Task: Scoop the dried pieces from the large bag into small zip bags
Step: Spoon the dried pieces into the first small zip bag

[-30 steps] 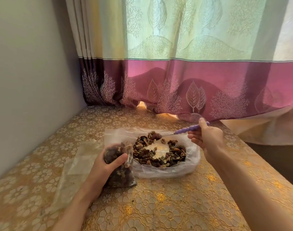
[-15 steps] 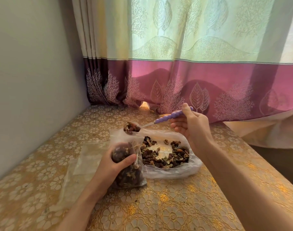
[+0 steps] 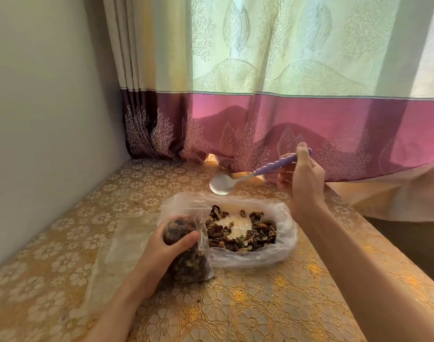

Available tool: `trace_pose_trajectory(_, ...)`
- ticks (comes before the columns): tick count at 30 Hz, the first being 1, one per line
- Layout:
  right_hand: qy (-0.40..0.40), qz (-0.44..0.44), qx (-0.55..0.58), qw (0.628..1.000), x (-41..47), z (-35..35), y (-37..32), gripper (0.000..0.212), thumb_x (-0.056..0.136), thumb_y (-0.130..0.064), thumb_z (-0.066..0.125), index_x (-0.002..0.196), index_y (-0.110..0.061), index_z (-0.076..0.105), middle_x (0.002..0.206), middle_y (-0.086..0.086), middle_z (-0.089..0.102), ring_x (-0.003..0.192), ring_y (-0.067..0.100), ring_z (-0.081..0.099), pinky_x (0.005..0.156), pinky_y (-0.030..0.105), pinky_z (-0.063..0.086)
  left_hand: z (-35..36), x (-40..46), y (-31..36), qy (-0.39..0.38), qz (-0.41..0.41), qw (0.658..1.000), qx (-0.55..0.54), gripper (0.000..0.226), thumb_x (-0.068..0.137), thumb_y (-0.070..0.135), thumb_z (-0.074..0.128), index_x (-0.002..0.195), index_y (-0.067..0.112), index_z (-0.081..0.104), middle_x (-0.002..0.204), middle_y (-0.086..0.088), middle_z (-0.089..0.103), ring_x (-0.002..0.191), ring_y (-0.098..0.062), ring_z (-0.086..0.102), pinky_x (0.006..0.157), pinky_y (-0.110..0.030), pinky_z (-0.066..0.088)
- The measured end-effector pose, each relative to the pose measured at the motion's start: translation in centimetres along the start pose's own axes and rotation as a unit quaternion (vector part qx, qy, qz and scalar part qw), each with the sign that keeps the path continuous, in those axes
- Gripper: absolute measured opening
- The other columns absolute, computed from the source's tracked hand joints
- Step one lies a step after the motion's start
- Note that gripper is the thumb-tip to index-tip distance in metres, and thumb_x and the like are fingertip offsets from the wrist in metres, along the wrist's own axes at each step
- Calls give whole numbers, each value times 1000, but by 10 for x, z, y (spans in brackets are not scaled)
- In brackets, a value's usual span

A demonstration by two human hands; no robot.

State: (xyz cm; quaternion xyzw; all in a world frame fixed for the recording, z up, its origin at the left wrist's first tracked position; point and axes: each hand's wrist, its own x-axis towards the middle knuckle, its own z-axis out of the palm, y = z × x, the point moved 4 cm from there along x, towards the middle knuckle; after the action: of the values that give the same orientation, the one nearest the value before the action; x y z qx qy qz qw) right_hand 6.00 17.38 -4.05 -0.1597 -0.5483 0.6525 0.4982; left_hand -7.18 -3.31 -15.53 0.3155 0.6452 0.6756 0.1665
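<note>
The right hand (image 3: 306, 178) pinches the purple beaded handle of a metal spoon (image 3: 254, 172) between thumb and fingers, holding it in the air past the far rim of the large bag (image 3: 283, 239); the bowl looks empty. The left hand (image 3: 161, 253) is wrapped around a small zip bag (image 3: 190, 262) packed with dried pieces, standing upright and touching the large bag's near-left corner. The large bag lies open with dried pieces (image 3: 240, 232) ringed around a bare middle. Flat clear empty bags (image 3: 117, 248) lie just left of the left hand. The gold floral tablecloth (image 3: 248, 312) is bare in front, its right edge running close to the right forearm. A wall (image 3: 38, 119) closes the left side and a curtain (image 3: 260, 95) the back. No writing is readable.
</note>
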Motion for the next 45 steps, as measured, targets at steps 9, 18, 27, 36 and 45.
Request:
trace_pose_trajectory(9, -224, 213, -217, 926, -20, 34, 29, 35, 99, -36, 42, 79, -7, 49, 39, -9, 37, 31, 6, 28, 29, 16, 24, 3, -1, 2, -2, 6, 1000, 4, 67, 41, 58, 77, 102, 33, 61, 94, 10, 71, 87, -7, 67, 73, -23, 51)
trace_pose_trajectory(18, -344, 184, -243, 888, -44, 50, 43, 12, 86, -9, 66, 86, -5, 54, 52, -4, 39, 37, 5, 30, 32, 16, 26, 8, -3, 7, -18, 35, 999, 16, 59, 46, 54, 76, 101, 36, 62, 97, 13, 70, 89, -3, 66, 66, -13, 51)
trace_pose_trajectory(27, -334, 168, -169, 912, -29, 43, 29, 12, 87, -11, 65, 78, -8, 58, 44, -9, 38, 35, 4, 29, 31, 15, 25, 9, -4, 15, -10, 50, 998, 35, 43, 50, 42, 86, 86, 49, 64, 91, 16, 71, 83, -1, 66, 62, -11, 50)
trace_pose_trajectory(36, -246, 265, -75, 929, -21, 1, 44, 26, 94, -27, 54, 93, -1, 58, 48, -6, 32, 34, 3, 28, 29, 15, 22, 17, -7, 13, -65, 26, 993, 96, 50, 47, 42, 80, 87, 61, 57, 92, 14, 68, 82, 2, 65, 59, -11, 50)
trace_pose_trajectory(45, -33, 199, 73, 977, 7, -34, 32, 49, 100, -40, 34, 69, -6, 52, 54, 6, 50, 51, 16, 51, 55, 28, 47, 22, -7, 2, -72, 1, 994, 80, 77, 36, 51, 84, 106, 42, 53, 97, 10, 69, 90, -4, 65, 71, -17, 52)
